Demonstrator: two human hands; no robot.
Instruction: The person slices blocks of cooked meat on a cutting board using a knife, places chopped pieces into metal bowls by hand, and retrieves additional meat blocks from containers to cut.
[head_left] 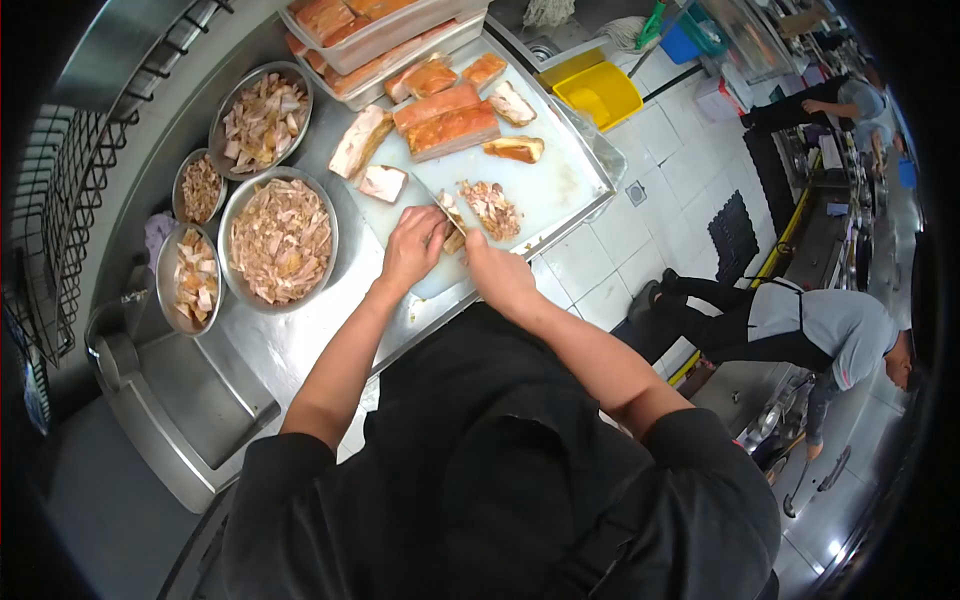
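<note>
My right hand [498, 275] is wrapped round the handle of a knife [438, 198], whose blade points up and left over the white cutting board [570, 190]. Beside the blade, my left hand [415, 243] presses its bent fingers on a small strip of meat [453, 241]. Chopped meat [491, 210] lies in a pile just right of the knife. Farther back on the board are large orange-brown slabs of meat [447, 122], with a pale cut block [382, 183] and a yellowish piece [514, 150] near them.
Metal bowls of cut meat, the largest [335, 240] nearest me, stand left of the board. Plastic containers [345, 85] with slabs are at the back. A metal sink [190, 385] lies lower left, a yellow bucket [600, 97] beyond the board. Two people work at right.
</note>
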